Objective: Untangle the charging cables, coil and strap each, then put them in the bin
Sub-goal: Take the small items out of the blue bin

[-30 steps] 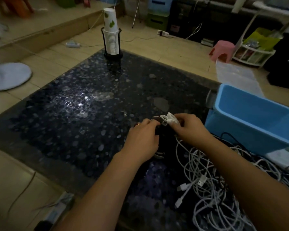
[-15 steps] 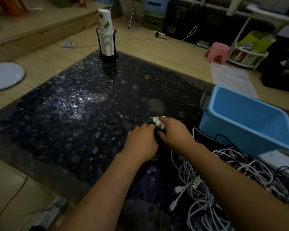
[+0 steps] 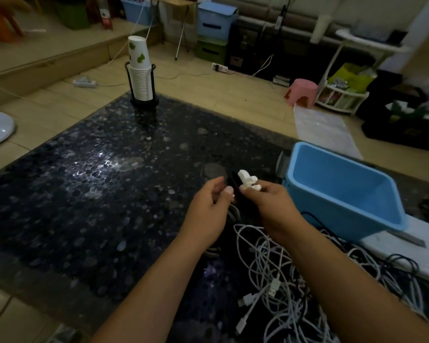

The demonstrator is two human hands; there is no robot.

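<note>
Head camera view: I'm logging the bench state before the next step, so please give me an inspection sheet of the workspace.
Surface: dark pebble-patterned table, glossy, with a light glare.
Job's things: blue bin at the right edge, nothing seen inside; white connectors of a dark bundle, strap not discernible.
Clutter: stack of paper cups in a black holder at the far edge.
Grippers: right hand pinches the white connectors; left hand curled against the dark bundle, grip unclear.
Cables: tangled pile of white and dark cables at the near right, uncoiled.
Surroundings: tiled floor, pink stool, storage boxes, a power strip.
</note>
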